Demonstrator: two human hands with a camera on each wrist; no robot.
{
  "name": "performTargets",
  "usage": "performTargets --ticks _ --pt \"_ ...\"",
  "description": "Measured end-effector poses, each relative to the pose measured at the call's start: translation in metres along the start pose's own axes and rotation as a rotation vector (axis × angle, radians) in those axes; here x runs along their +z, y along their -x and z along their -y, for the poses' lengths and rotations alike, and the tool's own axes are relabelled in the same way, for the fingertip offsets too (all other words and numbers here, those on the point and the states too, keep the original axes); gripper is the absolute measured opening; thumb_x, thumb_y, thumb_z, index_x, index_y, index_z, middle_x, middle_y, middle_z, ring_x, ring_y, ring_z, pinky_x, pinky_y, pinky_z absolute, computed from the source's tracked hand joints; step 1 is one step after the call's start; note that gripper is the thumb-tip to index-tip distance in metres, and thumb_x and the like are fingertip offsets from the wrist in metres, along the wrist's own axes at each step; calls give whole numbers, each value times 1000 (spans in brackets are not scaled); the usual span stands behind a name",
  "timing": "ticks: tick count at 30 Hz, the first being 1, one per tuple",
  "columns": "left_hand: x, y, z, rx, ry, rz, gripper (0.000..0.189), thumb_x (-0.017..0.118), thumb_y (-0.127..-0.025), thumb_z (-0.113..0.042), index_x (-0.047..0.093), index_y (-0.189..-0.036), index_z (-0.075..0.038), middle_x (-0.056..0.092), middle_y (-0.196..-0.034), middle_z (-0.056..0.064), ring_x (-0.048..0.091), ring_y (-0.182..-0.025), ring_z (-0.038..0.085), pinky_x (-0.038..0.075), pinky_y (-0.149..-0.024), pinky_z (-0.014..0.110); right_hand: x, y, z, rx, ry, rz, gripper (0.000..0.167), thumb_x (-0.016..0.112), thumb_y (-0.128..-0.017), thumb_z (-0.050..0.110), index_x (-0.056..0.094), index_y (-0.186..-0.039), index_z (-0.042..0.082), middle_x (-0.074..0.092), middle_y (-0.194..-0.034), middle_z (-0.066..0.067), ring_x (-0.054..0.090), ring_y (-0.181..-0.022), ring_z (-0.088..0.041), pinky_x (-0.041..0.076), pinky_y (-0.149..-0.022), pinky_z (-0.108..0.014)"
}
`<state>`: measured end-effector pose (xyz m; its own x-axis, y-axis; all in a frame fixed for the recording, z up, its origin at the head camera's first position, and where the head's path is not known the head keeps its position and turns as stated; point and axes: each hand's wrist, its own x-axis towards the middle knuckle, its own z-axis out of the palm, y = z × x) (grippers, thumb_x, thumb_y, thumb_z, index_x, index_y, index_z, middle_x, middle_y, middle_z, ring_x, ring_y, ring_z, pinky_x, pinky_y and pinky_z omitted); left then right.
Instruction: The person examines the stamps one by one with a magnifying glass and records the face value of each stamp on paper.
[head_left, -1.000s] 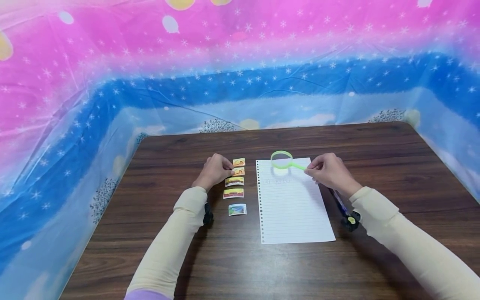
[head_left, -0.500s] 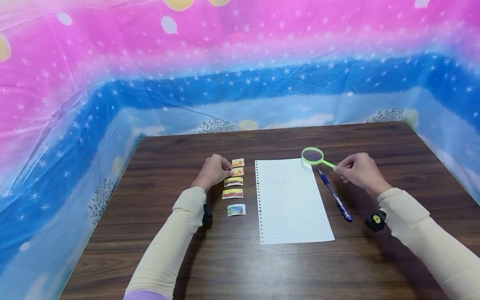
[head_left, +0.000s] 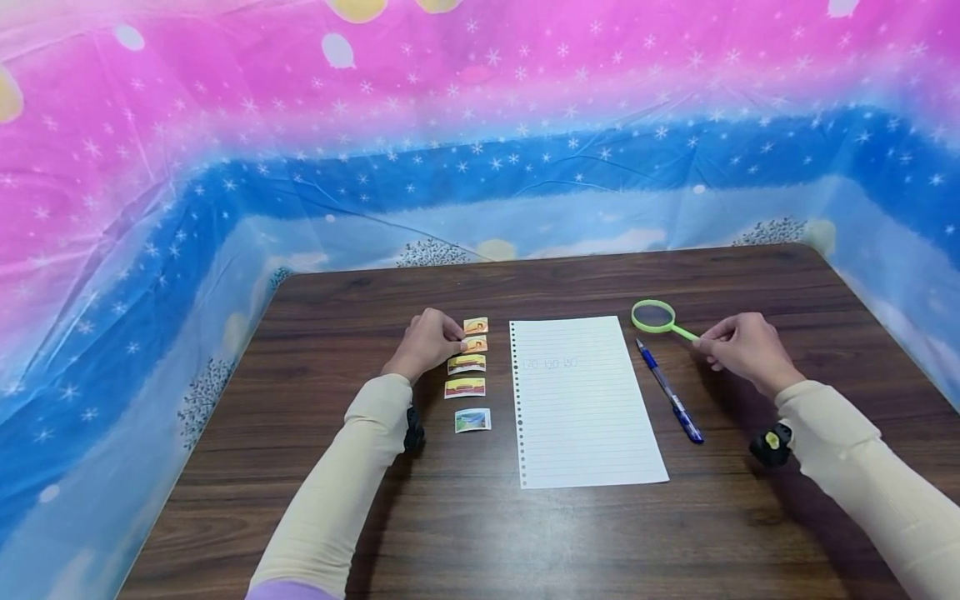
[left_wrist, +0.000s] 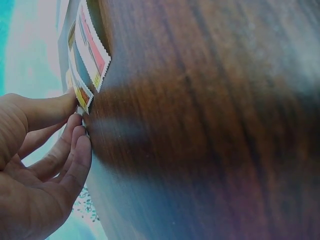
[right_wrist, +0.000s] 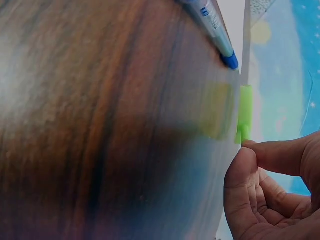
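Note:
Several postage stamps lie in a column left of the sheet, the lowest a blue-green landscape stamp (head_left: 472,420). My left hand (head_left: 427,343) is at the left edge of an orange stamp (head_left: 477,342), second from the far end, its thumb and fingertips meeting at the edge. In the left wrist view, a stamp with perforated edges (left_wrist: 94,50) stands out beyond the fingers. My right hand (head_left: 746,350) pinches the handle end of a green magnifying glass (head_left: 654,316), whose lens is just right of the paper's far corner. The right wrist view shows its green rim (right_wrist: 245,107) past the fingertips.
A lined, punched sheet of paper (head_left: 588,425) lies mid-table with a faint line of writing near its top. Along its right side is a blue pen (head_left: 670,390). The brown wooden table (head_left: 337,300) ends at a printed cloth backdrop (head_left: 480,208).
My right hand has carried the magnifying glass rightward from over the sheet's top, past the corner, and lower at the end. The pen has come into full view. My left hand has stayed put.

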<state>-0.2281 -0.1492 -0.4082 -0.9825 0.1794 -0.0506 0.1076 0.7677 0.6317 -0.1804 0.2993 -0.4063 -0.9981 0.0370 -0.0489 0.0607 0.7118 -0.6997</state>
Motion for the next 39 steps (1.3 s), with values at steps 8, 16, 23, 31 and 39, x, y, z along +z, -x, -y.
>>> performTargets --ticks 8,16,23,31,39 --pt "0 2 0 2 -28 0 13 74 -94 -8 77 -103 0 72 -98 11 67 -90 24 55 -83 42 3 0 -7 -7 -9 8 23 66 -96 7 69 -100 -15 71 -78 -14 67 -65 -18 58 -59 -30" --pt "-1 4 -4 34 -80 8 14 73 -94 -9 77 -104 -1 74 -102 11 68 -96 26 54 -88 44 5 1 -12 -18 -2 16 25 69 -96 11 70 -100 -14 72 -76 -11 68 -64 -19 58 -58 -31" --pt "-7 11 -14 62 -105 -7 24 71 -96 -12 73 -116 1 73 -110 14 68 -103 28 53 -92 46 4 3 -13 -23 -8 5 27 71 -96 12 70 -103 -14 72 -81 -15 68 -64 -20 58 -58 -32" --pt "-6 34 -38 155 -99 8 28 70 -97 -13 72 -122 0 71 -118 15 69 -103 27 57 -85 43 1 9 -7 -43 -21 -19 26 71 -95 11 70 -107 -13 73 -86 -20 68 -67 -21 59 -59 -33" --pt "10 55 -60 254 -167 86 32 73 -95 -14 70 -124 -1 71 -121 14 67 -111 28 54 -91 45 0 18 2 -34 -12 23 41 73 -95 25 65 -114 -10 72 -97 -21 71 -73 -26 59 -65 -37"
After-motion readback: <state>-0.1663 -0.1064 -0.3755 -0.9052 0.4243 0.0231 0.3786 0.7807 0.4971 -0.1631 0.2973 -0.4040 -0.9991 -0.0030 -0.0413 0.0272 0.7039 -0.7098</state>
